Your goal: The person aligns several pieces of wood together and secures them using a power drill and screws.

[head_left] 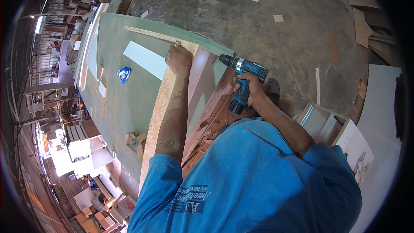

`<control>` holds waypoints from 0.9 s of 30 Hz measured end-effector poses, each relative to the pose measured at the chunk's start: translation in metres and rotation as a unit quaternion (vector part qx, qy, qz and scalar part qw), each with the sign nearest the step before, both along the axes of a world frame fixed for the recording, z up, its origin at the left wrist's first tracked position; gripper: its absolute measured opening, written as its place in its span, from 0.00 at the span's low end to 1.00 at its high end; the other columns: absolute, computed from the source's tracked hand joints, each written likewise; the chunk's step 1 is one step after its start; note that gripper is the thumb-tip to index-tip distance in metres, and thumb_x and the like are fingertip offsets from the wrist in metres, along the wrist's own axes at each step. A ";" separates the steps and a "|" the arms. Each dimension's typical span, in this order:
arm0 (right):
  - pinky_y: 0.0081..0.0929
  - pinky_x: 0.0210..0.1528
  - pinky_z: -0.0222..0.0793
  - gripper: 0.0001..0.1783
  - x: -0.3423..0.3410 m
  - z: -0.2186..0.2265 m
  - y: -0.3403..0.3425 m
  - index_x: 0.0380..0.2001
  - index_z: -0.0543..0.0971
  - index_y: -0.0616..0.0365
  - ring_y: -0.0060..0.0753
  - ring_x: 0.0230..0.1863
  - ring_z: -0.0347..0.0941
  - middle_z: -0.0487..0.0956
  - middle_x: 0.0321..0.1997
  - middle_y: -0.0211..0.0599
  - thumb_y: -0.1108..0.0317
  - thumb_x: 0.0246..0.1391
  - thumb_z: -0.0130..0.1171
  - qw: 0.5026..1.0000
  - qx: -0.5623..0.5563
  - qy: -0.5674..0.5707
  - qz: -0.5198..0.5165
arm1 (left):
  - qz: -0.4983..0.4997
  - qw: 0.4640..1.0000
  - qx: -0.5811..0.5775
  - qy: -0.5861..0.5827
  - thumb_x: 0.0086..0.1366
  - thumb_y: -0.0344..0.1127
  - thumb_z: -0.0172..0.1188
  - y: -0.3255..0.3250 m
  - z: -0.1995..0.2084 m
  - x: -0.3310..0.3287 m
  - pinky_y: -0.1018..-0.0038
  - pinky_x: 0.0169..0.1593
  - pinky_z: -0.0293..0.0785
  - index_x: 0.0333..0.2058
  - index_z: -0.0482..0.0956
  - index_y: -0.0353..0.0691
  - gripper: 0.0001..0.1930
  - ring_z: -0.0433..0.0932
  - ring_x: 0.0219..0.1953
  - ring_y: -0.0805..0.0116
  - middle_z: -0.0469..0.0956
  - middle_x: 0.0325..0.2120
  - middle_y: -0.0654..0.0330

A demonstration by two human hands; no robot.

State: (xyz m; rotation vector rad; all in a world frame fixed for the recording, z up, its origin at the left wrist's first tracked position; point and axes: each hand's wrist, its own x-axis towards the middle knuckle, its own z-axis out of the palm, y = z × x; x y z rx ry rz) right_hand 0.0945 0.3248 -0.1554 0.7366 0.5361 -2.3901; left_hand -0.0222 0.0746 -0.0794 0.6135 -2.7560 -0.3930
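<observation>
My right hand is wrapped round the grip of a blue and black cordless drill. The drill lies level, its chuck pointing left at the end of a wooden assembly, and its thin bit reaches close to that end; whether it touches I cannot tell. My left hand is closed at the assembly's far corner, fingers bent over a thin pale wooden strip that runs off to the left. A long speckled chipboard panel extends back under my left forearm. Beside it lies a pinkish-white panel.
The assembly rests on a green worktable. On it are a white board, a blue packet and a small wooden box. A drawer-like unit stands to my right. Offcuts lie on the concrete floor.
</observation>
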 end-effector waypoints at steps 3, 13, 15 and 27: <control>0.29 0.33 0.79 0.13 0.000 0.004 0.002 0.40 0.75 0.60 0.26 0.24 0.77 0.81 0.34 0.37 0.70 0.51 0.63 1.000 0.016 -0.006 0.007 | -0.002 1.000 -0.001 0.006 0.75 0.51 0.41 -0.001 0.002 0.000 0.48 0.61 0.70 0.56 0.77 0.22 0.33 0.79 0.53 0.34 0.81 0.47 0.31; 0.30 0.31 0.80 0.14 -0.011 0.018 0.015 0.42 0.76 0.62 0.27 0.25 0.78 0.84 0.37 0.40 0.68 0.53 0.62 0.998 0.024 0.044 0.043 | 0.004 0.982 0.021 0.189 0.73 0.40 0.51 -0.012 -0.005 0.004 0.50 0.61 0.68 0.52 0.79 0.29 0.20 0.76 0.53 0.37 0.81 0.45 0.38; 0.30 0.30 0.80 0.15 -0.018 0.018 0.023 0.43 0.76 0.62 0.27 0.25 0.78 0.84 0.37 0.39 0.68 0.53 0.62 0.997 0.026 0.050 0.062 | -0.010 0.952 0.022 0.305 0.72 0.38 0.54 -0.006 -0.003 0.012 0.50 0.59 0.69 0.50 0.80 0.31 0.17 0.76 0.52 0.37 0.82 0.44 0.40; 0.32 0.25 0.78 0.14 -0.153 0.019 0.105 0.37 0.80 0.63 0.31 0.20 0.77 0.83 0.26 0.40 0.65 0.51 0.65 0.951 0.087 0.060 0.290 | 0.184 0.768 0.606 0.098 0.73 0.47 0.61 0.116 -0.079 0.083 0.70 0.41 0.77 0.42 0.82 0.33 0.19 0.82 0.34 0.62 0.83 0.31 0.56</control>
